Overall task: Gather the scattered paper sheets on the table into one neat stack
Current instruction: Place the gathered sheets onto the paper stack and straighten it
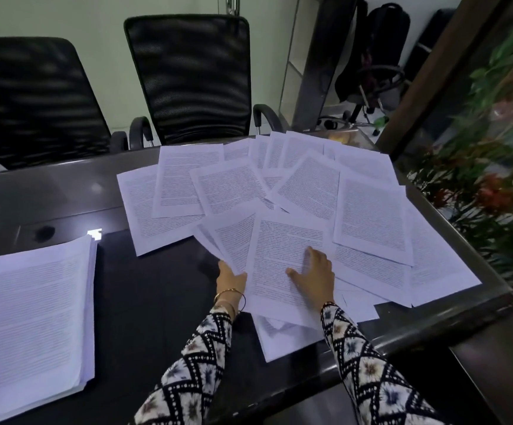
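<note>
Several printed paper sheets (368,216) lie scattered and overlapping across the right half of the dark table (144,302). A thick neat stack of sheets (31,314) rests at the left front. My left hand (230,277) grips the lower left edge of a small fan of sheets (236,237), fingers tucked under them. My right hand (315,276) lies flat, fingers spread, on top of the nearest sheet (279,262), pressing it down. Another sheet (282,335) pokes out beneath, near the table's front edge.
Two black mesh office chairs (187,78) stand behind the table. A glass partition with green and red plants (494,148) runs along the right edge. Bags and a chair base (371,72) sit on the floor at the back right.
</note>
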### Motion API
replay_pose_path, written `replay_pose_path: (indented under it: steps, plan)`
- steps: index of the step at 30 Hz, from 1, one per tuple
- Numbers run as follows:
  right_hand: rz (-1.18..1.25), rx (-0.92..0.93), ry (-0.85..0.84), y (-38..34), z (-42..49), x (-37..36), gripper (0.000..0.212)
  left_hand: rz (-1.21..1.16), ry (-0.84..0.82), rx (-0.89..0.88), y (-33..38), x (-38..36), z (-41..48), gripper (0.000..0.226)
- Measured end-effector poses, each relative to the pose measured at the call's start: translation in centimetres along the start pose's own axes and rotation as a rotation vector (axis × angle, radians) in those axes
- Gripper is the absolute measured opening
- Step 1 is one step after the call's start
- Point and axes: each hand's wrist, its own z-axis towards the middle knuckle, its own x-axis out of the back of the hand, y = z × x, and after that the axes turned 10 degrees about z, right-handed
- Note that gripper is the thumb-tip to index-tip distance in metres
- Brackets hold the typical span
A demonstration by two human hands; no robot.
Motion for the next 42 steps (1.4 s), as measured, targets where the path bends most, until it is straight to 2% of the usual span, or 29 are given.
replay_pose_path:
  steps: [2,4,6,8,11,13,17,19,21,23,25,28,32,34,37,40,42]
  plan:
    - [0.081,0.003,0.02,0.2,-0.1,0.3,0.08,-0.013,-0.065,-0.027,0.0,0.8,0.3,0.06]
    - [0.108,-0.048,0.188,0.7,-0.6,0.6,0.072,0.065,-0.079,-0.037,-0.7,1.9,0.7,0.053]
    - [0.086,-0.105,0.297,1.6,-1.2,0.7,0.069,0.18,-0.012,-0.017,-1.8,3.5,0.6,0.041]
    - [0.003,-0.077,0.205,2.5,-1.6,0.6,0.069,0.237,0.069,-0.015,-2.9,4.4,0.1,0.024]
    - [-0.028,0.049,0.029,2.3,-1.9,0.1,0.068,0.114,0.076,-0.073,-2.4,3.1,-1.2,0.009]
    - [0.032,0.107,-0.052,1.7,-1.8,-0.3,0.067,-0.008,0.047,-0.087,-1.5,1.1,-1.9,0.02]
    - [0.189,0.093,-0.116,0.9,-1.1,0.0,0.06,-0.032,-0.078,-0.067,0.2,-2.1,-2.6,0.041]
    - [0.246,0.079,-0.05,1.1,-1.1,0.7,0.053,-0.026,-0.001,-0.042,0.5,-3.1,-2.6,0.059]
    - [0.278,0.06,0.012,1.6,-1.3,1.2,0.048,0.031,0.177,0.017,0.7,-3.6,-3.2,0.063]
    - [0.295,0.045,0.013,2.0,-1.6,1.4,0.046,-0.163,0.199,0.062,0.7,-4.0,-3.7,0.073]
    - [0.292,0.058,-0.017,2.2,-1.7,1.3,0.046,-0.362,0.091,0.111,0.5,-4.4,-3.6,0.08]
    - [0.343,0.07,-0.033,2.2,-1.7,1.3,0.044,-0.405,-0.074,0.177,-0.3,-3.9,-2.9,0.063]
    - [0.37,0.047,0.011,2.4,-1.3,1.9,0.049,-0.445,-0.122,0.113,-0.9,0.2,-3.3,0.041]
    - [0.341,0.048,-0.022,2.7,-1.2,1.9,0.054,-0.467,-0.129,0.106,-2.0,3.4,-3.3,0.04]
    - [0.227,0.091,-0.04,3.1,-1.0,0.9,0.053,-0.482,-0.104,0.186,-5.2,8.7,-2.8,0.039]
    - [0.155,0.095,-0.011,2.3,-1.2,-0.7,0.048,-0.501,-0.113,0.248,-7.9,12.2,-2.5,0.058]
    - [0.209,0.129,-0.013,0.8,-1.8,-1.7,0.041,-0.497,-0.133,0.247,-8.6,13.5,-2.9,0.06]
